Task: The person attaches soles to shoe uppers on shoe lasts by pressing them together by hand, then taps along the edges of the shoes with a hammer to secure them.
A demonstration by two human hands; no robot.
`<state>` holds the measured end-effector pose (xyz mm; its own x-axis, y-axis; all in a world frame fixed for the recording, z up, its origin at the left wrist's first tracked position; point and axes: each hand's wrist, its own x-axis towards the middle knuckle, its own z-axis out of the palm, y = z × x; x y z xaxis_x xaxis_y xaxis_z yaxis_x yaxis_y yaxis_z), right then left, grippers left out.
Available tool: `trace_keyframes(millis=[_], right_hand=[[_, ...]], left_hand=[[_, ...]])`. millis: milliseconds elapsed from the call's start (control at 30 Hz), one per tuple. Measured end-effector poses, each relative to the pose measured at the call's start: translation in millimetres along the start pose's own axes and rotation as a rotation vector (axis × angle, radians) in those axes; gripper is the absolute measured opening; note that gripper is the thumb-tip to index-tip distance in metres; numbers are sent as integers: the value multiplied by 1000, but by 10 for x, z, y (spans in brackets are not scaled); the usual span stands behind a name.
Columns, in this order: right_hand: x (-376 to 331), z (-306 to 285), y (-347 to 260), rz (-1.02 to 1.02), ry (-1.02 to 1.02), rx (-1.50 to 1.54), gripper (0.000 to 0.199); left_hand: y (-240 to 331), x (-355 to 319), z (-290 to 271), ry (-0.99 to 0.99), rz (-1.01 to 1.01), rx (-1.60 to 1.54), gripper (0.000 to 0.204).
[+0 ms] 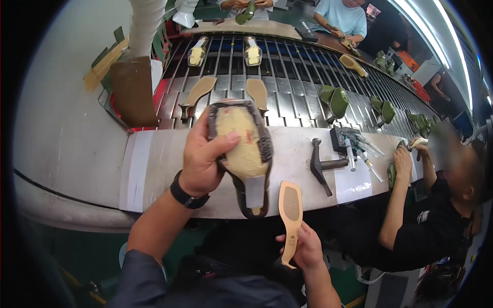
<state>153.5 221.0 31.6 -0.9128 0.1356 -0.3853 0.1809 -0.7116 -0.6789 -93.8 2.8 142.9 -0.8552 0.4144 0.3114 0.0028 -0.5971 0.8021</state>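
Observation:
My left hand (199, 156) is closed round a shoe upper (244, 154), its underside turned up and thumb pressed on the pale yellow bottom. The upper's edge is dark, and a whitish strip lies near its narrow end. Lower and to the right, my right hand (307, 249) grips a tan shoe sole (291, 208) by its narrow part; a dark heel shows at its lower end. The sole and the upper are apart. Right of them on the bench lies a hammer (318, 168) with a dark head.
A black holder with syringe-like tubes (351, 151) stands by the hammer. Beyond the pale bench (169, 174), a slatted metal conveyor (292, 102) carries tan soles (201, 90), shoe bottoms (252, 53) and green shoes (336, 102). A co-worker (426, 215) sits close on the right; others work across the conveyor.

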Motion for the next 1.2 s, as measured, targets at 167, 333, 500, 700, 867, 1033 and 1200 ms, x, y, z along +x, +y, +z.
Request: trace_keyframes(millis=[167, 333, 500, 700, 867, 1033, 1200], right_hand=[[148, 336, -107, -254, 89, -265, 26], [-20, 1058, -376, -411, -226, -320, 27], [61, 1606, -572, -281, -412, -398, 29], [72, 1710, -550, -251, -334, -484, 28], [19, 1683, -482, -320, -372, -563, 29], [-5, 1744, -460, -319, -337, -524, 29], [-11, 1733, -442, -331, -323, -544, 29]], left_hand=[[132, 38, -29, -58, -88, 65, 56], [172, -10, 127, -167, -68, 43, 37], [235, -175, 209, -265, -56, 78, 34], [283, -250, 158, -299, -143, -247, 60], [276, -356, 180, -346, -65, -31, 80], [310, -400, 201, -337, -38, 6, 68], [266, -384, 177, -379, 20, 21, 68]])
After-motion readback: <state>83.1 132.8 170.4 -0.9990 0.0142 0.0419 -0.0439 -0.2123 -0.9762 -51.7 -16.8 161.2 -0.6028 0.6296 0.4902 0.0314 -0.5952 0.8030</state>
